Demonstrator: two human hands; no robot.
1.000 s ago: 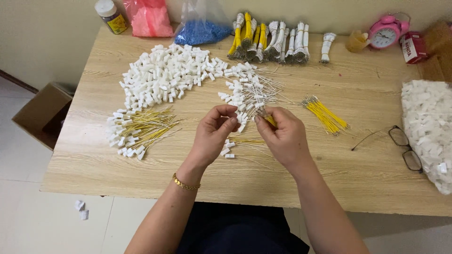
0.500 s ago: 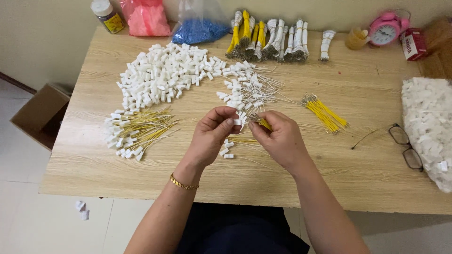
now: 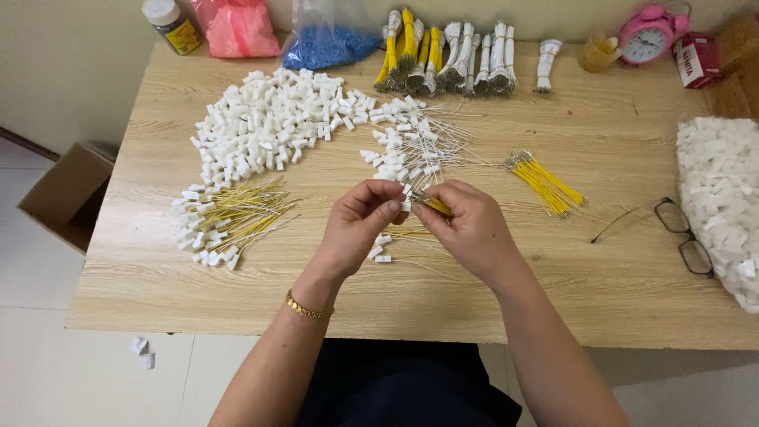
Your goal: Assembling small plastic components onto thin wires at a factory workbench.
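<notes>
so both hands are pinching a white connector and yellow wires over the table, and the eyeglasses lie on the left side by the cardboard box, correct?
Not quite. The head view shows the eyeglasses on the table's right side, beside the white heap, far from the cardboard box. The left hand and right hand do pinch a white connector and yellow wires.

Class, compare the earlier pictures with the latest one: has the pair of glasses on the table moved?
No. The glasses lie at the same spot on the table, beside the white heap at the right edge; only the camera view shifts slightly.
</notes>
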